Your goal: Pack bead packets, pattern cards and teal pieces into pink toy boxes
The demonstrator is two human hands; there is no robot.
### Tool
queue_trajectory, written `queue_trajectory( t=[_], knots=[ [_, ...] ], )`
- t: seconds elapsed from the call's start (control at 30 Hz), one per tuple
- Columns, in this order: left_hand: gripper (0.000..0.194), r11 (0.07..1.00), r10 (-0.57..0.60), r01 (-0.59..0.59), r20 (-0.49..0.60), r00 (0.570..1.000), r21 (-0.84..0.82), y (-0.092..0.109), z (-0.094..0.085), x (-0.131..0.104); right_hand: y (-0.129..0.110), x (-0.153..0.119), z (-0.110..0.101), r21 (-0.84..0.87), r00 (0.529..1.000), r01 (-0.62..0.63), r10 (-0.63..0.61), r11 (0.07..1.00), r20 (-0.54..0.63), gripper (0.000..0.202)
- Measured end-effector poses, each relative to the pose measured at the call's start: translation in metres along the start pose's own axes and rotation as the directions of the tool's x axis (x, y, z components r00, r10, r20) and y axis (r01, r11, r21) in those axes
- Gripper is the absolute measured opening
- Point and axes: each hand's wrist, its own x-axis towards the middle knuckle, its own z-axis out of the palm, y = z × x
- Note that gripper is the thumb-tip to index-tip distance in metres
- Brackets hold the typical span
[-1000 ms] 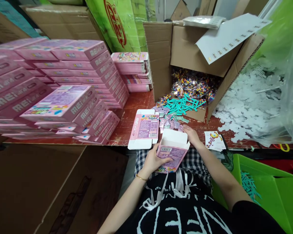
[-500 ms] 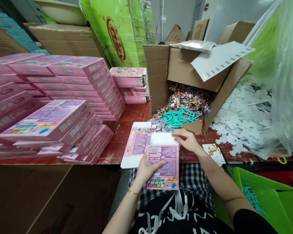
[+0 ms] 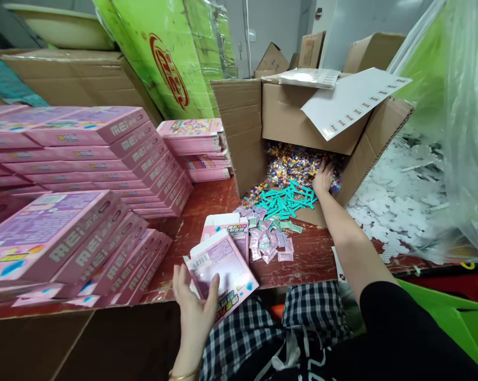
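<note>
My left hand point(image 3: 197, 299) is at the table's front edge, its thumb over the face of a pink and purple carton point(image 3: 226, 272) and its fingers along the left side. That carton is tilted, with a white end flap, and overlaps another pink carton point(image 3: 242, 233) lying flat behind it. My right hand point(image 3: 324, 177) reaches deep into an open cardboard box point(image 3: 239, 127), fingers stretched onto clear bags of small multicoloured pieces point(image 3: 292, 161). Whether it grips a bag cannot be made out. Teal plastic sticks point(image 3: 286, 198) and small pale sachets point(image 3: 268, 241) lie before the bags.
Stacked pink cartons point(image 3: 115, 164) fill the left side, with flatter cartons point(image 3: 195, 143) behind them. A printed white sheet point(image 3: 353, 106) hangs over the cardboard box. White cut pieces point(image 3: 401, 196) and clear plastic sheeting point(image 3: 467, 132) are at right, above a green bin point(image 3: 453, 312).
My right hand has left the carton's upper flap and reached forward into the cardboard box. My left hand and the carton have shifted left and tilted. The view has turned slightly.
</note>
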Motion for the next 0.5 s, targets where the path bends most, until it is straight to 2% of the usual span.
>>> queue_trajectory(
  t=[0.1,0.17,0.23,0.27,0.3,0.33,0.4,0.43,0.47,0.5],
  knots=[
    [0.075,0.993,0.046,-0.049,-0.030,0.999,-0.107,0.025,-0.004,-0.013,0.000,-0.009,-0.007,0.078,0.998,0.013,-0.008,0.997,-0.058,0.069],
    [0.069,0.970,0.002,0.004,0.026,1.000,-0.242,0.039,0.001,-0.023,0.002,-0.024,-0.016,0.159,0.997,0.068,-0.062,0.985,-0.041,0.063],
    [0.061,0.877,-0.076,0.165,0.210,0.975,-0.452,0.053,0.012,-0.033,0.007,-0.055,-0.029,0.250,0.991,0.131,-0.120,0.959,-0.057,0.057],
    [0.057,0.782,-0.110,0.298,0.350,0.930,-0.547,0.059,0.021,-0.037,0.009,-0.079,-0.037,0.294,0.982,0.184,-0.166,0.938,-0.084,0.055],
    [0.054,0.653,-0.128,0.456,0.506,0.853,-0.604,0.064,0.030,-0.040,0.010,-0.109,-0.047,0.334,0.966,0.255,-0.227,0.907,-0.120,0.054],
    [0.053,0.503,-0.125,0.618,0.657,0.744,-0.604,0.069,0.040,-0.043,0.011,-0.143,-0.057,0.367,0.939,0.342,-0.308,0.865,-0.151,0.054],
    [0.057,0.208,-0.081,0.863,0.871,0.484,-0.460,0.078,0.061,-0.047,0.008,-0.221,-0.081,0.422,0.855,0.513,-0.490,0.748,-0.172,0.056],
    [0.058,0.098,-0.057,0.923,0.924,0.379,-0.372,0.081,0.070,-0.049,0.007,-0.258,-0.093,0.454,0.790,0.586,-0.597,0.671,-0.136,0.056],
    [0.057,0.026,-0.038,0.952,0.951,0.306,-0.305,0.083,0.078,-0.051,0.005,-0.292,-0.105,0.496,0.713,0.643,-0.693,0.583,-0.110,0.056],
    [0.052,-0.007,-0.035,0.963,0.962,0.269,-0.270,0.085,0.084,-0.055,0.006,-0.318,-0.114,0.550,0.633,0.668,-0.771,0.502,-0.065,0.053]
  ],
)
